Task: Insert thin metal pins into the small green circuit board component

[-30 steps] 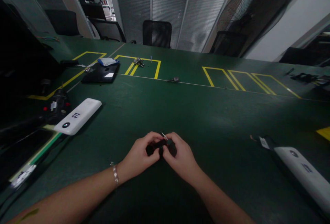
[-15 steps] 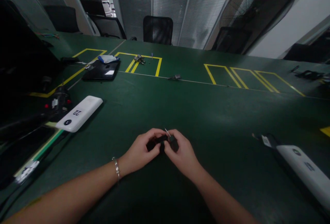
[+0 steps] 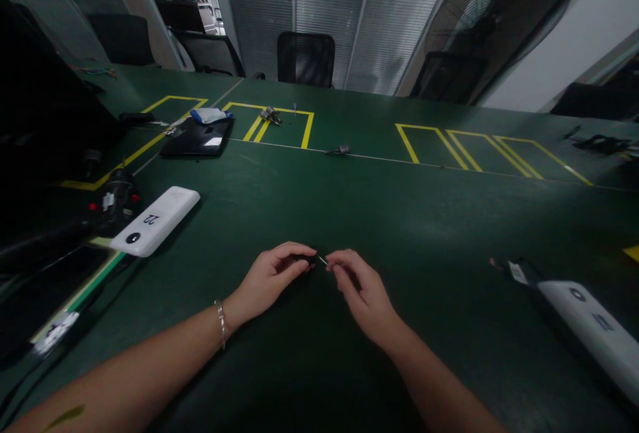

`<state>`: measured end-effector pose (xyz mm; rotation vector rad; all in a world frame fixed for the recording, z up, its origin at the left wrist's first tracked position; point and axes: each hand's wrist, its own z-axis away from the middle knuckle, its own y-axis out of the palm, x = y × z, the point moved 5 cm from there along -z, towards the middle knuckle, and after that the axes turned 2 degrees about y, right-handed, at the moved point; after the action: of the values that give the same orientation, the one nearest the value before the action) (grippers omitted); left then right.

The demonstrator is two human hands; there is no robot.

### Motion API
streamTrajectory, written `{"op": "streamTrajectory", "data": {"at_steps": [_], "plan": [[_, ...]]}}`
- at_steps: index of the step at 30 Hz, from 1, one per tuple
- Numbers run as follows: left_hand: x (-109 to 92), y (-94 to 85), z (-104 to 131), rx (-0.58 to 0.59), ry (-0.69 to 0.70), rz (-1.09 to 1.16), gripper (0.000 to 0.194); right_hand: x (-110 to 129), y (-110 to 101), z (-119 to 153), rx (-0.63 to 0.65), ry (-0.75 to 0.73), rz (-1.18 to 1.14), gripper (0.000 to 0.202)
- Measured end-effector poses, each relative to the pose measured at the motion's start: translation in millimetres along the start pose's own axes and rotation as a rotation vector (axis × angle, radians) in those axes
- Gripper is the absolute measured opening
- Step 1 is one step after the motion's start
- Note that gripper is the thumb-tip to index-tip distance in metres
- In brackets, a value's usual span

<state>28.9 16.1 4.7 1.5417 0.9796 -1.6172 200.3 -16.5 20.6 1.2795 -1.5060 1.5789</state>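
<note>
My left hand [image 3: 272, 275] is closed round a small black object [image 3: 311, 260], mostly hidden by the fingers, so its kind does not show. A thin silvery pin [image 3: 322, 260] spans the short gap between my hands. Its right end lies at the pinched thumb and fingertips of my right hand [image 3: 362, 290]. Whether the pin's other end is fixed in the black object I cannot tell. Both hands are low over the green table [image 3: 319, 207], close together but not touching.
A white power bank marked 22 [image 3: 156, 221] lies to the left, by a black device [image 3: 117, 197]. Another white power bank [image 3: 589, 320] with a cable is at the right. Farther back are a black tablet [image 3: 197, 137], metal parts [image 3: 270, 115] and a small drill-chuck-like piece [image 3: 342, 149].
My hands have moved slightly apart. The dark block in my right fingers no longer shows there; those fingertips now pinch at the pin's end. My left hand still grips the black object.
</note>
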Motion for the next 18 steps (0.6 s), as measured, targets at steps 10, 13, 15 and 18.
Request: {"op": "streamTrajectory", "data": {"at_steps": [10, 13, 15, 18], "plan": [[-5.4, 0.2, 2.1, -0.065, 0.081, -0.085, 0.023, 7.9, -1.7, -2.1, 0.005, -0.124, 0.098, 0.035], [-5.7, -0.7, 2.2, -0.062, 0.073, -0.11, 0.022, 7.8, -2.4, -1.7, 0.006, -0.13, 0.142, 0.036], [-4.7, -1.0, 2.5, -0.058, 0.065, -0.116, 0.022, 7.4, -2.5, -1.9, 0.01, -0.129, 0.179, 0.037], [-3.0, -0.7, 3.3, -0.054, 0.061, -0.123, 0.022, 6.8, -2.4, -2.4, 0.008, -0.131, 0.24, 0.038]]}}
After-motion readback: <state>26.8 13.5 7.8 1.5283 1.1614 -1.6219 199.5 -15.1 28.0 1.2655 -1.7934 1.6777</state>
